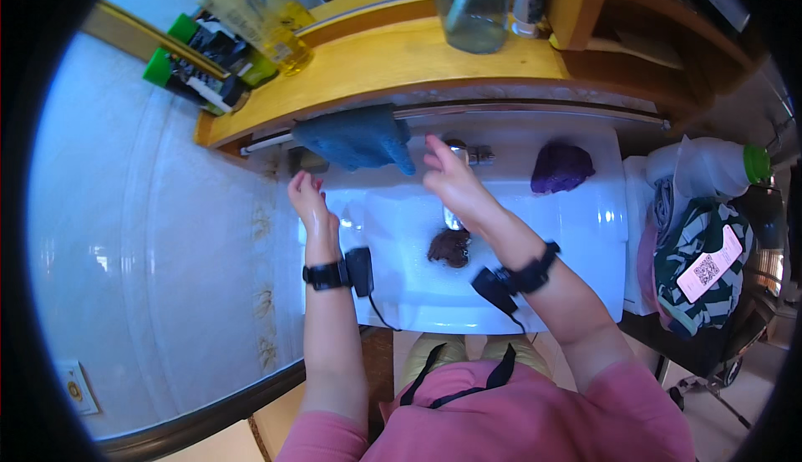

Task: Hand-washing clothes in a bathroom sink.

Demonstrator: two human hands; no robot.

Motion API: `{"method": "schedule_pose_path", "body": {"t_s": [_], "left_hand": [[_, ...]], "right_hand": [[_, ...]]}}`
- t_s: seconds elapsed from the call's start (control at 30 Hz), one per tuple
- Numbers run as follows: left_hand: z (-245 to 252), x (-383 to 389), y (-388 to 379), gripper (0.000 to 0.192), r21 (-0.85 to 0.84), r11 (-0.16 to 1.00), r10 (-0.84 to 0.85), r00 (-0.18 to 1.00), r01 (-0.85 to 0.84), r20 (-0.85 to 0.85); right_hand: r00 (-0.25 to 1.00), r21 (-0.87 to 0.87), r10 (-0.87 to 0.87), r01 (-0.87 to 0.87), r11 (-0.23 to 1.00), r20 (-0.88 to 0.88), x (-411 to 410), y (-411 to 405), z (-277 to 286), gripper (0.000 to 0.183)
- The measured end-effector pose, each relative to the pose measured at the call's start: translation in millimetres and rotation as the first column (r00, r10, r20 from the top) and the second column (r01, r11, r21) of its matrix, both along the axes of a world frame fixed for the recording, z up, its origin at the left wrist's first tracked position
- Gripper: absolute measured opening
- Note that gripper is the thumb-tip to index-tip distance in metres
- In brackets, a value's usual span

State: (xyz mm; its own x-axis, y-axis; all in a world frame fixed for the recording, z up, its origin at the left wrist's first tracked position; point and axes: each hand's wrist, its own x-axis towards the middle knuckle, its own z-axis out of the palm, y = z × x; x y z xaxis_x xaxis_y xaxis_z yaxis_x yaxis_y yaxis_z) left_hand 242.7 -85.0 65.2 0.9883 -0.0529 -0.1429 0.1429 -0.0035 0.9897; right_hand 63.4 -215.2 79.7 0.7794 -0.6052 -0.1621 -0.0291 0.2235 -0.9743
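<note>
A white washbasin lies before me, with a dark brown wet cloth in its bowl below the chrome faucet. My right hand is over the faucet, partly hiding it, fingers apart and holding nothing visible. At the basin's left edge is my left hand, its fingers bent; whether anything is in it is hidden. A blue-grey towel hangs from a rail between and beyond the hands. On the basin's back right ledge sits a bunched purple cloth.
A wooden shelf above the basin bears bottles and a plastic cup with a toothbrush. Right of the basin are a white jug with a green cap and folded cloths. A tiled wall stands close on the left.
</note>
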Motion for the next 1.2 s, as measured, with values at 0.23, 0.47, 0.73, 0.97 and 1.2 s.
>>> {"method": "schedule_pose_path", "body": {"t_s": [0.23,0.47,0.73,0.97,1.2], "left_hand": [[-43.8,70.2,-44.8,0.017,-0.049,0.997,0.048,0.992,-0.054,-0.119],[-51.2,90.9,-62.4,0.013,-0.347,0.937,-0.172,0.917,0.04,-0.359],[-85.0,115.6,-54.2,0.014,-0.362,0.915,-0.319,0.87,0.179,-0.376],[-83.6,113.5,-89.5,0.016,-0.369,0.899,-0.373,0.852,0.234,-0.368],[-71.3,107.6,-75.2,0.019,-0.377,0.914,-0.278,0.907,0.149,-0.316]], "right_hand": [[0.987,0.384,-0.146,0.111,0.917,0.064,77.5,-3.1,-28.4,0.023],[0.888,0.452,0.369,-0.458,0.766,0.274,53.0,4.8,-21.1,0.029],[0.869,0.083,0.425,-0.457,0.885,0.251,46.6,14.4,-3.7,0.018],[0.948,0.156,0.233,-0.269,0.95,0.217,55.2,11.1,-1.3,0.031],[0.986,0.257,0.055,-0.096,0.962,0.16,71.5,25.7,-17.0,0.027]]}}
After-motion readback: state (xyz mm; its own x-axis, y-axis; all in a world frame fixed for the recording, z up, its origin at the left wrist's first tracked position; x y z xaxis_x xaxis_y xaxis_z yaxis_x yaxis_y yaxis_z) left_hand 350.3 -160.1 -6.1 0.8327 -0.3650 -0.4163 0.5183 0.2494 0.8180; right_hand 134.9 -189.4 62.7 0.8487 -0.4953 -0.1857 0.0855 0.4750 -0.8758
